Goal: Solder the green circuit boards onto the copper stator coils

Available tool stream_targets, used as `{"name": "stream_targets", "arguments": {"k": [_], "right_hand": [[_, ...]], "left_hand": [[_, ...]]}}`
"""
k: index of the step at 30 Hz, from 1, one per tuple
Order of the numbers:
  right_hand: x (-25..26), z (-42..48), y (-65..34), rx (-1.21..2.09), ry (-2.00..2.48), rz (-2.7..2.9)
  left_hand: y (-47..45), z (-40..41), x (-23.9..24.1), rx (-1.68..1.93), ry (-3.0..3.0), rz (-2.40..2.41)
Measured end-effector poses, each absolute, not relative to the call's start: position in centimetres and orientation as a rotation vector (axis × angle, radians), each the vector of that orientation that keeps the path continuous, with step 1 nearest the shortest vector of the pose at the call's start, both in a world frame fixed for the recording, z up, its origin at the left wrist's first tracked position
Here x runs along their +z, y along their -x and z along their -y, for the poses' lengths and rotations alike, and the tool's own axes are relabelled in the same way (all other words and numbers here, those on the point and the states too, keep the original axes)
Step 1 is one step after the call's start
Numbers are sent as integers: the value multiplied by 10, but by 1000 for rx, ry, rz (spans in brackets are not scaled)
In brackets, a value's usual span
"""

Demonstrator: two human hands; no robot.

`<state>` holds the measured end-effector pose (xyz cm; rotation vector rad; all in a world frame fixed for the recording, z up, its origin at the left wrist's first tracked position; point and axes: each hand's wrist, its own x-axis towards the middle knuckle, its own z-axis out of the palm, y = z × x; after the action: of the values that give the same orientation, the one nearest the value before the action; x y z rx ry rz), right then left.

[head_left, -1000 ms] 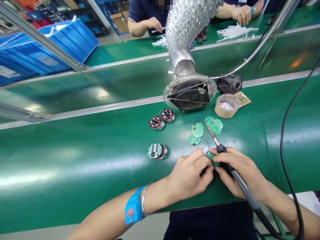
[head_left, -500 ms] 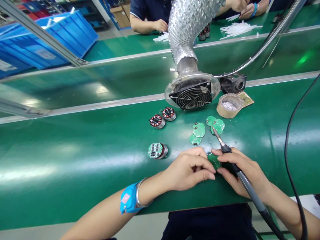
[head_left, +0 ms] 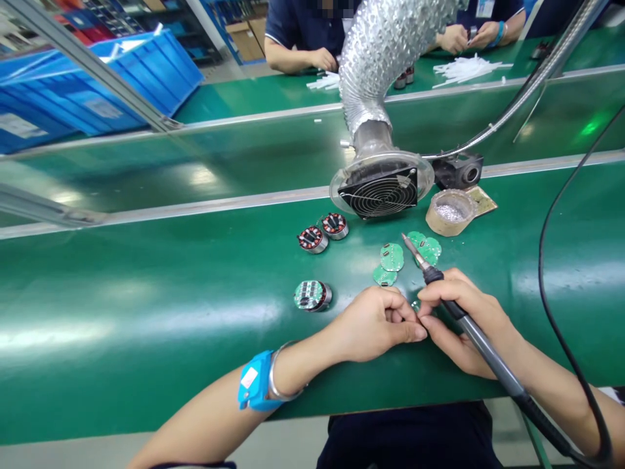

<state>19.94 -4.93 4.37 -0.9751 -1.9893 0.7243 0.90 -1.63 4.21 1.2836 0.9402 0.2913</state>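
Left hand (head_left: pixel 375 322): fingers curled together, tips pinched on a small circuit board (head_left: pixel 415 304) on the green belt (head_left: pixel 146 312). Only a sliver of it shows between the two hands, and its detail is unreadable. Right hand (head_left: pixel 463 322): fingers clamped round a soldering iron (head_left: pixel 432 275), tip raised above the loose boards (head_left: pixel 392 256). The iron's cable is cut off at the frame's lower right. Wound stator (head_left: pixel 312 295) lies near, to the left.

Green belt (head_left: pixel 146 312), green circuit boards (head_left: pixel 392 256), blue wrist strap (head_left: pixel 254 382), silver ribbed duct (head_left: pixel 385 45), blue crates (head_left: pixel 97 85)
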Motion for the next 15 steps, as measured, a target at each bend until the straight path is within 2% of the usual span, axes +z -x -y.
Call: {"name": "stream_targets", "arguments": {"k": [9, 15], "right_hand": [[47, 46, -199, 909, 1050, 2033], [42, 50, -201, 821, 1153, 2067]], "left_hand": [[-5, 18, 40, 307, -1362, -961], [-5, 26, 36, 486, -1465, -1063]]}}
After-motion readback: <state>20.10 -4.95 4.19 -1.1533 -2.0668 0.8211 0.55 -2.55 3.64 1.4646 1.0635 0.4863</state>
